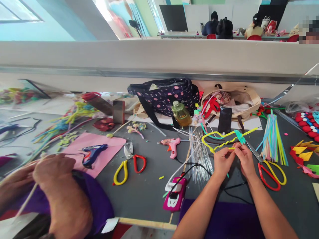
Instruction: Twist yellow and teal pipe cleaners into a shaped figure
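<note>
My left hand [222, 160] and my right hand [245, 159] meet over the dark table, fingers pinched on a yellow pipe cleaner [219, 142] bent into a loop shape. A small teal piece [239, 136] sits on the loop just above my right hand. Both hands are closed on the yellow stem. Red and yellow scissors [271, 172] lie right of my right hand. A bundle of thin silver wires [199, 151] lies left of my left hand.
A pink glue gun [171, 146], a blue glue gun [92, 153] on pink paper, second scissors [129, 162], a pink toy car [174, 196], a bottle [181, 114], a phone [225, 120] and bags lie around. Another person's hands [52, 179] work at left. Coloured pipe cleaners [272, 139] lie at right.
</note>
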Available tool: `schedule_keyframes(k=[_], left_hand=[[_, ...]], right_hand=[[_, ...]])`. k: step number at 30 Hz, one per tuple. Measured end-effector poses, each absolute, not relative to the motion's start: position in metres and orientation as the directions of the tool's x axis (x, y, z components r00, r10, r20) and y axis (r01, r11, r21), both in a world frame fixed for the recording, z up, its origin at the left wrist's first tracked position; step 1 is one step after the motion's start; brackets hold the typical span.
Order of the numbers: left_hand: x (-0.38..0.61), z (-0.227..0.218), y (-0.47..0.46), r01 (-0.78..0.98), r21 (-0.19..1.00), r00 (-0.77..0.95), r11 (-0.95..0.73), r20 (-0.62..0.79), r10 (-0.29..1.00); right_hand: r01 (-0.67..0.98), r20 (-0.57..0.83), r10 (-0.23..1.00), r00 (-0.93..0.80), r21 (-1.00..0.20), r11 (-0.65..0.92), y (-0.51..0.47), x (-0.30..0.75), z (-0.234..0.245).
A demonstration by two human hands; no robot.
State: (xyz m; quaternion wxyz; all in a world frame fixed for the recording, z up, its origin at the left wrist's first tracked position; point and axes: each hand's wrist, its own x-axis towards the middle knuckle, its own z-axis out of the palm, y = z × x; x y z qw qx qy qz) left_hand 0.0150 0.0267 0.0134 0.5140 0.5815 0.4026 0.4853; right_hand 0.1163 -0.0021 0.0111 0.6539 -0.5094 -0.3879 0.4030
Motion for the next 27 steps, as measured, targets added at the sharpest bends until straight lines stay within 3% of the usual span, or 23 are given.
schedule_keyframes(k=[5, 11, 27], left_hand=[[0.013, 0.015, 0.023, 0.140, 0.940, 0.204, -0.310, 0.279, 0.938], [0.015, 0.012, 0.021, 0.159, 0.894, 0.258, -0.418, 0.371, 0.892], [0.009, 0.010, 0.029, 0.134, 0.930, 0.144, -0.343, 0.324, 0.935]], right_hand=[[-0.060, 0.123, 0.901, 0.417, -0.985, 0.163, -0.002, 0.113, 0.009], [-0.068, 0.081, 0.868, 0.490, -0.989, 0.131, -0.002, 0.110, 0.000], [0.042, 0.181, 0.922, 0.343, -0.983, 0.177, -0.009, 0.113, 0.018]])
